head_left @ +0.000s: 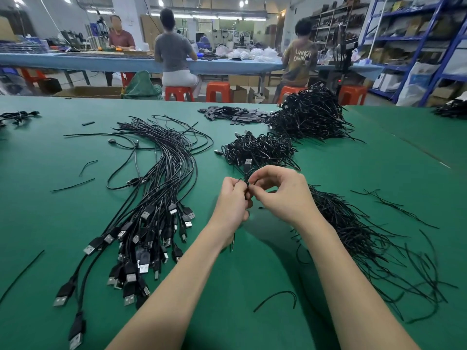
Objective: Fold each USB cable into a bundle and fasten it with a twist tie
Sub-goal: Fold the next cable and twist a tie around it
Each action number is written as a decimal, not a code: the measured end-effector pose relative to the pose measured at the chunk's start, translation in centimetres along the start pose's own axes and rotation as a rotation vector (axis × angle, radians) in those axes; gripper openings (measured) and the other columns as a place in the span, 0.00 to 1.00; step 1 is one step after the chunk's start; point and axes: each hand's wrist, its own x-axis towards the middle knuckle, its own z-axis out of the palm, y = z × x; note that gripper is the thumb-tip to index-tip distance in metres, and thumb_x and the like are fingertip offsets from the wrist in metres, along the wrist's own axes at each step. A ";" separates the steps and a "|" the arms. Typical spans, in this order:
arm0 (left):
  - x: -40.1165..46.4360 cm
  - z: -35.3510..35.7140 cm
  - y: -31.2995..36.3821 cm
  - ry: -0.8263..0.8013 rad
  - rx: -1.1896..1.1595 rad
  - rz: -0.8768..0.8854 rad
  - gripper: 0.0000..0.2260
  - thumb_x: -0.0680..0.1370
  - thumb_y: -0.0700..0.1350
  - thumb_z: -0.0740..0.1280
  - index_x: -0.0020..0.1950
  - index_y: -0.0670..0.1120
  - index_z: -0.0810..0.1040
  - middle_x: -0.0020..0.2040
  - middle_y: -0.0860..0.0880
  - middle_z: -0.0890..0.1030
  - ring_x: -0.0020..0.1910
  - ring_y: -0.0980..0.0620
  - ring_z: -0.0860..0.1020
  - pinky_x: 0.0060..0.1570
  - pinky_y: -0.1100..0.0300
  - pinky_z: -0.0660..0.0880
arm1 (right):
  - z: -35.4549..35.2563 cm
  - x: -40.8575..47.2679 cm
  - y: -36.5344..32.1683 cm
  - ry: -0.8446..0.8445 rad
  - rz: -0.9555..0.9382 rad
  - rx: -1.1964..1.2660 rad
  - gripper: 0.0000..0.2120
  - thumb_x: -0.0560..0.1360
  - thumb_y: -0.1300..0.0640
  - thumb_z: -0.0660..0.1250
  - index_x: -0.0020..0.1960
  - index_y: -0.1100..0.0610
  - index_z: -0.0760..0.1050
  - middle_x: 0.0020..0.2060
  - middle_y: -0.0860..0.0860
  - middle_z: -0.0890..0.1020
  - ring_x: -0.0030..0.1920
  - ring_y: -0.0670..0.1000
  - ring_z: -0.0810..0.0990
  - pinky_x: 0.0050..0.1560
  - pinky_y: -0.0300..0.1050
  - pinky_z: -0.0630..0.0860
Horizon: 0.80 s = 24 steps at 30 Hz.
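The left hand [233, 198] grips the folded cable [247, 184] upright, plug at 12 o'clock; the right hand [280, 190], at its 3 o'clock, pinches the tie [249, 188] around it, above the desk [353, 160].

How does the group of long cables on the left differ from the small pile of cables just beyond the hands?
The loose cables lie stretched out, side by side, with their USB plugs gathered toward the near edge of the green table. The bundled cables are folded into short coils and heaped together, plugs pointing in all directions. The loose group spreads much farther than the compact heap. Both are black and rest on the same table.
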 end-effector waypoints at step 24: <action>-0.2 -2.1 1.3 -0.339 -0.236 0.054 0.06 0.79 0.41 0.67 0.43 0.43 0.73 0.35 0.46 0.78 0.29 0.56 0.69 0.22 0.69 0.62 | -1.0 -0.1 1.1 -0.170 0.931 1.117 0.12 0.68 0.66 0.76 0.49 0.55 0.84 0.41 0.50 0.85 0.35 0.44 0.82 0.32 0.33 0.80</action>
